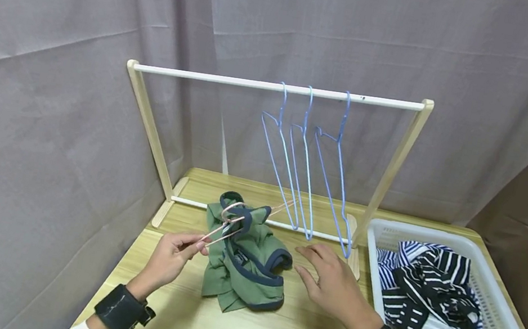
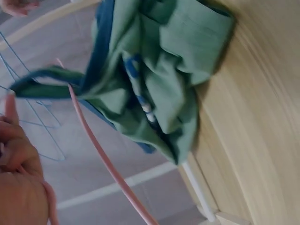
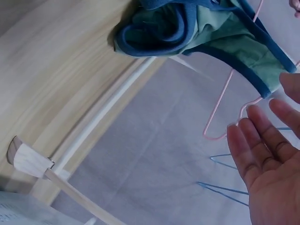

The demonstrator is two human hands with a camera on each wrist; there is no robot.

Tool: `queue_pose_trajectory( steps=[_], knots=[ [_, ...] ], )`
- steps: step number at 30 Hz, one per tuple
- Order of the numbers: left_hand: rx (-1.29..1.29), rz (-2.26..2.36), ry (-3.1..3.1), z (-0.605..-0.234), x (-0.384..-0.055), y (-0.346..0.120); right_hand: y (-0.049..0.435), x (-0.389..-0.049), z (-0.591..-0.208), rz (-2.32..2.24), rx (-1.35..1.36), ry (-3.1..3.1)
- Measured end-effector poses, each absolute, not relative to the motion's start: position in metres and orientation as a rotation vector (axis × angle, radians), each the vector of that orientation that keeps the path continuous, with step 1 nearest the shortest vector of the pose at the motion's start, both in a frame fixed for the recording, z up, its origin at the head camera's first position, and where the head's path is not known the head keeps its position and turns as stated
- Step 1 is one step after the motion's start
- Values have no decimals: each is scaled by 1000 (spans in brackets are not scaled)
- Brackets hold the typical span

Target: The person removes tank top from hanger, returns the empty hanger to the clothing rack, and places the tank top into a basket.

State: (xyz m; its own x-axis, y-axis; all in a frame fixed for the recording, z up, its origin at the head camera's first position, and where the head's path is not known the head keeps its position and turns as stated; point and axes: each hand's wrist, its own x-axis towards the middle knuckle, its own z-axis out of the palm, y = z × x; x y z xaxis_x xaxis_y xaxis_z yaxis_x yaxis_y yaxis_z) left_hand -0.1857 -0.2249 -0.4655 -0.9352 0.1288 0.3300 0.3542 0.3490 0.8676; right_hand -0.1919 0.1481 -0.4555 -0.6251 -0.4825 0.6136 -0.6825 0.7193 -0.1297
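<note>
A green shirt [image 1: 244, 278] with navy trim hangs bunched from a pink hanger [image 2: 101, 152] over the wooden table. My left hand [image 1: 169, 259] pinches one end of the hanger between thumb and fingers. In the right wrist view, the hanger's other end [image 3: 217, 105] sticks out beyond the navy-trimmed cloth. Its hook lies in front of the shirt near the collar. To the right of the shirt, my right hand [image 1: 328, 282] is held with fingers extended and apart, holding nothing; its fingertips are close to the navy edge.
Behind the shirt stands a rack with a white top bar [image 1: 205, 77] and wooden legs. Three blue hangers [image 1: 341, 153] hang from it, right of centre. At the right, a white basket [image 1: 420, 229] holds crumpled striped and black clothes [image 1: 433, 298]. Grey curtains form the backdrop.
</note>
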Motion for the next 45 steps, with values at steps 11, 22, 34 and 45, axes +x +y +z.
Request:
queue_pose_trajectory(
  steps=[11, 22, 34, 45],
  knots=[
    [-650, -1640, -2410, -470, -190, -235, 127, -199, -449, 434, 926, -2317],
    [-780, -1650, -2409, -466, -178, -227, 91, -212, -449, 437, 984, -2122],
    [-808, -1576, -2434, -464, -165, -222, 94, -219, -459, 395, 1024, -1944],
    [-819, -1611, -2371, -464, -164, -224, 110, -222, -462, 378, 1013, -1950]
  ],
)
